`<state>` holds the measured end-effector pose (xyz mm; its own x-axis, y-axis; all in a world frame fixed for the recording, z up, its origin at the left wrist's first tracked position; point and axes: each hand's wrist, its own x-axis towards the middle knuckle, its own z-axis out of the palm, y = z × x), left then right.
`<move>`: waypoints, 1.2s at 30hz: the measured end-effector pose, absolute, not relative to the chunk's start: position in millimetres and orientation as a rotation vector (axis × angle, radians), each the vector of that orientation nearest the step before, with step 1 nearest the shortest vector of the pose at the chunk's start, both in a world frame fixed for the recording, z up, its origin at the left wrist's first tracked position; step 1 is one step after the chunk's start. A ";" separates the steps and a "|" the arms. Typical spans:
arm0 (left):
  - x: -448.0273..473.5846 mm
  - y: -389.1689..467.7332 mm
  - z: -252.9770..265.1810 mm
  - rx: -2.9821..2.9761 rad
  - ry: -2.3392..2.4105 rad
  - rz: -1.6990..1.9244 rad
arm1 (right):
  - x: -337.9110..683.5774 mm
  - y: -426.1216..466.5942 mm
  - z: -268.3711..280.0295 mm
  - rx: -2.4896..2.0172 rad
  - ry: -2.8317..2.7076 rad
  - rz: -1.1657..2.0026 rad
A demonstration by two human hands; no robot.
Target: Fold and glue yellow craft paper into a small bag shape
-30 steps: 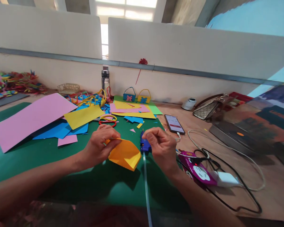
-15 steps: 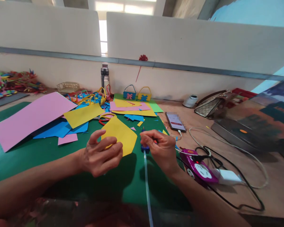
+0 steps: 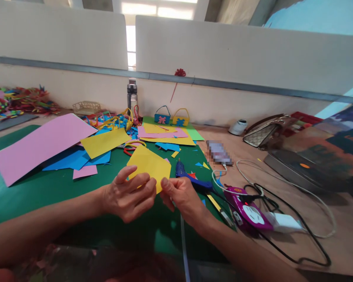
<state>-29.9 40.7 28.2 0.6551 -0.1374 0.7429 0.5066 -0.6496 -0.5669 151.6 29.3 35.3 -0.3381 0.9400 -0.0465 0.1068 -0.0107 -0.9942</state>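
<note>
My left hand (image 3: 132,194), fingers curled, holds a yellow sheet (image 3: 150,162) with angled corners up in front of me. At the sheet's lower right edge, the thumb and fingers of my right hand (image 3: 182,196) are pinched together on it. Just beyond my right hand lies a blue glue gun (image 3: 194,180) on the green mat (image 3: 111,231). A long translucent glue stick (image 3: 184,246) runs toward me from beneath my right hand, which hides its far end. Scissors (image 3: 132,147) with red and yellow handles lie behind the sheet.
Pink (image 3: 44,147), blue and yellow sheets cover the mat's left. Two small handbag shapes (image 3: 162,118) stand at the back. On the right are a phone (image 3: 219,152), a purple power strip (image 3: 247,211) with looping cables, and a cutter (image 3: 220,209).
My right hand has moved left, from over the glue gun to the yellow sheet's edge. The glue gun is now uncovered. My left hand still holds the sheet.
</note>
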 end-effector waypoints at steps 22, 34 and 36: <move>-32.7 44.3 39.0 -2.036 -0.345 -1.076 | 170.7 37.0 55.1 -1.135 -1.580 0.952; -30.3 41.4 36.6 -2.166 -0.424 -1.149 | 169.3 38.7 35.8 -0.605 -2.169 -0.294; -29.3 40.4 35.4 -2.189 -0.433 -1.161 | 168.2 37.2 34.5 -0.603 -2.168 -0.361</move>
<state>-29.3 40.4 35.4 0.5609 0.0007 0.8279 0.5415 -0.7567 -0.3662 168.2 37.2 34.5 -0.5346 0.2953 0.7919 0.5359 0.8430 0.0475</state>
